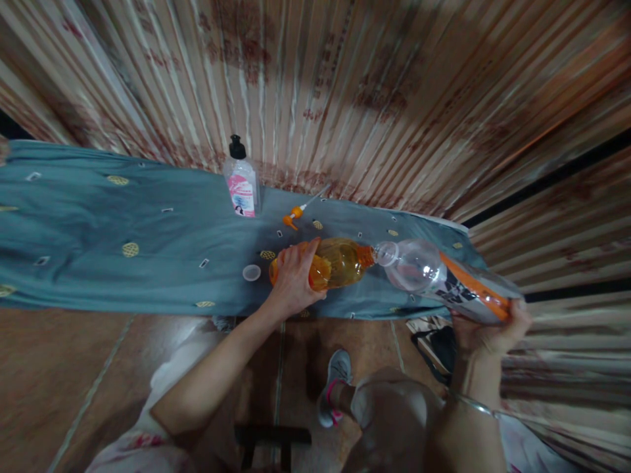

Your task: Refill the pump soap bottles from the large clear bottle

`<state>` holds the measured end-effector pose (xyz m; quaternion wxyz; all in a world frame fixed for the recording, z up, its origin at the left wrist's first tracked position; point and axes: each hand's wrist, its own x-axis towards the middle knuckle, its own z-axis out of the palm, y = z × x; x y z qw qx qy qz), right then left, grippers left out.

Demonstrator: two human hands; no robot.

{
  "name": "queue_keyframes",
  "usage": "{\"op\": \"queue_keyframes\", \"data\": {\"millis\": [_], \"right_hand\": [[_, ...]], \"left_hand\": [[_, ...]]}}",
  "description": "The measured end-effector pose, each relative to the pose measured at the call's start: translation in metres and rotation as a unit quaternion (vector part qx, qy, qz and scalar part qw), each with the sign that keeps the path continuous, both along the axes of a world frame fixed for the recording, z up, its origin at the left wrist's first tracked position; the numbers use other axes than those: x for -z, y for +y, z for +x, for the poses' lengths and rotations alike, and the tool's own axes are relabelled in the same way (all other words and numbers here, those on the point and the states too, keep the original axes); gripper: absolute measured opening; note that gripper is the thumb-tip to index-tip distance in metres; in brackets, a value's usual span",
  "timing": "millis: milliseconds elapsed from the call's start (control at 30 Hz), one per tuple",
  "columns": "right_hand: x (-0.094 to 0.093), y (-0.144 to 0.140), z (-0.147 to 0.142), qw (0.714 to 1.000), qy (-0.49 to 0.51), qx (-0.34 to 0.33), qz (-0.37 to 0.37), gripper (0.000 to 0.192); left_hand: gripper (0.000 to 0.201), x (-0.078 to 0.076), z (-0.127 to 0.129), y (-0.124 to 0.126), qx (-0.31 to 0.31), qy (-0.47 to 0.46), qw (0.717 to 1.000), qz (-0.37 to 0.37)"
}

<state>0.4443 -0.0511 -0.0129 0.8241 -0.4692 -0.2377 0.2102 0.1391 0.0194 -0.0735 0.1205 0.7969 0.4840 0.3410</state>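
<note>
Striped, patterned curtains hang behind a low desk (73, 263) covered in blue-grey cloth. On it, the left hand (292, 279) wraps its grip around an orange bottle (340, 263) of amber liquid, lying on its side. That bottle's neck meets the mouth of a clear plastic bottle (434, 272), tilted toward it and held at the base by the right hand (490, 328), fingers closed beneath. Just left of the left hand lies a small white cap (251, 272). Beyond it lie an orange pump nozzle (296, 213) and an upright pump bottle (241, 180).
</note>
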Motion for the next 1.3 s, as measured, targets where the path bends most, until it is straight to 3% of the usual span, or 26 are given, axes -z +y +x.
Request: {"op": "queue_keyframes", "data": {"millis": [1300], "right_hand": [[0.0007, 0.0002, 0.0018, 1.000, 0.002, -0.012, 0.013, 0.041]], "left_hand": [[0.099, 0.0001, -0.0005, -0.0005, 0.004, -0.011, 1.000, 0.003]]}}
